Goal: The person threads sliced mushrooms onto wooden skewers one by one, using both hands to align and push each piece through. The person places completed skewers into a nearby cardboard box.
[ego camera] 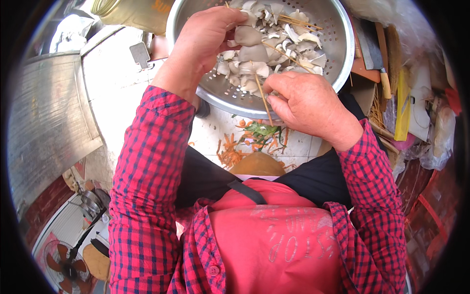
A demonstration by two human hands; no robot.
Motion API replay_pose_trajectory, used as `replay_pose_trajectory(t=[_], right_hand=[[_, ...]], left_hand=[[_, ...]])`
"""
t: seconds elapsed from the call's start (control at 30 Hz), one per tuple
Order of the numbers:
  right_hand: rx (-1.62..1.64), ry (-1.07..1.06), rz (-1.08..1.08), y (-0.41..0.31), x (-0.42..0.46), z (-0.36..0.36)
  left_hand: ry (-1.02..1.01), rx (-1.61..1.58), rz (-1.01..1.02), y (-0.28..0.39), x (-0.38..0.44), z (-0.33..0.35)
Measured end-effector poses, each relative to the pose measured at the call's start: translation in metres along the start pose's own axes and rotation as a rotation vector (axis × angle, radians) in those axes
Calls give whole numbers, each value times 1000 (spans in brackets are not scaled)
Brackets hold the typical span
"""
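A large perforated metal colander (347, 55) holds many torn oyster mushroom pieces (308, 47). Several mushroom pieces (253, 53) are threaded in a row on a thin wooden skewer (261, 93), whose bare end points towards me. My left hand (211, 35) grips the far part of this row. Beside the skewer's bare end is my right hand (301, 103), thumb and forefinger close together; whether anything is pinched there cannot be told. Loose skewers (299, 22) lie on the mushrooms at the back, and another skewer (288, 57) lies slantwise across them.
Carrot peelings (231, 150) and green leaf scraps (260, 130) lie on the tiled floor below the colander. At the right are a cleaver (369, 46), a bundle of skewers (376, 110) and plastic bags. An electric fan (68, 268) stands at the lower left.
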State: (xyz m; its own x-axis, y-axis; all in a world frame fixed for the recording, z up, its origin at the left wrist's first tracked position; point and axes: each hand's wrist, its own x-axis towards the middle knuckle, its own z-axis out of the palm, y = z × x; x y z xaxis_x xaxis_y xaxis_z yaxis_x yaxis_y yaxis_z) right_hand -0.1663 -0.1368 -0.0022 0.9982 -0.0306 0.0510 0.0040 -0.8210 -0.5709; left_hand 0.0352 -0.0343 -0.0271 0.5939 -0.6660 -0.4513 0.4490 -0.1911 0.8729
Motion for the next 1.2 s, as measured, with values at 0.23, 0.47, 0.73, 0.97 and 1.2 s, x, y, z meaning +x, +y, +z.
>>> replay_pose_trajectory(t=[0.23, 0.47, 0.73, 0.97, 1.2], right_hand=[[50, 47, 41, 3, 1, -6], [107, -30, 84, 3, 0, -9], [102, -36, 143, 4, 1, -8], [99, -46, 149, 6, 2, -5], [204, -43, 270, 5, 4, -9]], left_hand=[[55, 17, -3, 9, -8, 1], [107, 8, 0, 14, -12, 5], [106, -88, 7, 10, -9, 3], [71, -109, 18, 7, -9, 3], [49, -205, 11, 4, -14, 14]])
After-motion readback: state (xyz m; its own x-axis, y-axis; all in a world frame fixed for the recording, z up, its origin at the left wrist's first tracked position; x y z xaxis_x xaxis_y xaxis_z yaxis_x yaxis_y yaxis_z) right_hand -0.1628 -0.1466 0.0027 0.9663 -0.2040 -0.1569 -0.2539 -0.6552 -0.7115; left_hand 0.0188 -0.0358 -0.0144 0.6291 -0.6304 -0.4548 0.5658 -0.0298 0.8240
